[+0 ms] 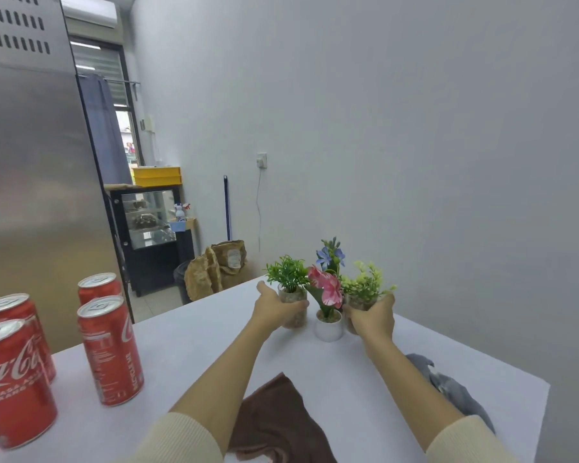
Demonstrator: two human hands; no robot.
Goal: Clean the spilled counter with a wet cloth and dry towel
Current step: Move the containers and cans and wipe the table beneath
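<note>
A brown cloth (pixel 274 419) lies crumpled on the white counter (pixel 194 349) near its front edge, between my arms. A grey cloth (pixel 455 389) lies to the right, partly under my right forearm. At the far end, my left hand (pixel 274 310) grips a glass pot with a dark green plant (pixel 290 279). My right hand (pixel 373 317) grips a glass pot with a light green plant (pixel 365 284). Between them stands a white pot with a pink flower (pixel 328 325), and behind it a blue flower (pixel 330 255).
Several red cola cans (pixel 111 349) stand on the counter's left side. A steel fridge (pixel 30 178) rises at left. The counter's right edge (pixel 545 396) drops off close to the grey cloth. A grey wall stands behind the plants.
</note>
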